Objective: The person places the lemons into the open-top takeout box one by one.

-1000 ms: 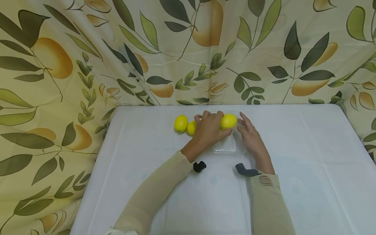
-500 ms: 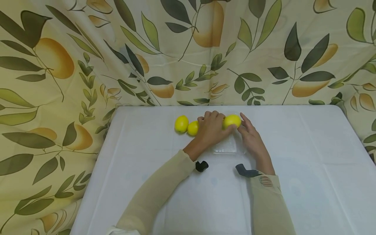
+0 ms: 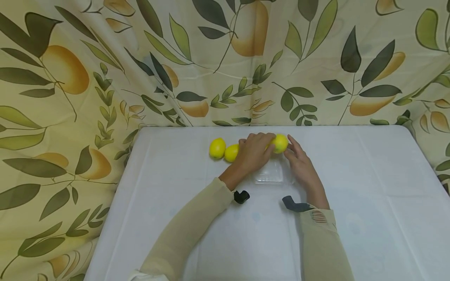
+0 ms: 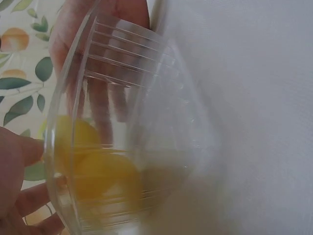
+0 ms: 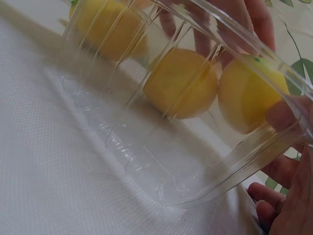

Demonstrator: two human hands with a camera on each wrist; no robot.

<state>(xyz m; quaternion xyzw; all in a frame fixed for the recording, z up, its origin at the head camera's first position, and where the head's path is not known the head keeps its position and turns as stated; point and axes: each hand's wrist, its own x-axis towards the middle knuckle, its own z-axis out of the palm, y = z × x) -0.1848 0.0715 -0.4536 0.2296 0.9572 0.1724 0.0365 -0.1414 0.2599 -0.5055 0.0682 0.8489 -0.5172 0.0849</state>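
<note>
In the head view, a clear plastic container (image 3: 268, 178) stands toward the back of the white table. My left hand (image 3: 254, 151) reaches over it and grips a yellow lemon (image 3: 281, 143) by its left side. My right hand (image 3: 301, 166) holds the container's right rim, its fingertips close to that lemon. Through the clear wall in the right wrist view, the raised lemon (image 5: 249, 95) shows near the rim, with a second lemon (image 5: 181, 84) beside and below it. The left wrist view shows right-hand fingers (image 4: 100, 103) through the plastic.
Two lemons, one at the far left (image 3: 217, 148) and one partly behind my left hand (image 3: 231, 153), lie left of the container. A patterned curtain (image 3: 299, 70) hangs along the table's back edge. Dark camera pieces (image 3: 241, 197) show at the wrists.
My left hand has carried the lemon a little to the right, closer to the right hand's fingertips, and its fingers now cover more of the lemon's left side. The right hand stays in place.
</note>
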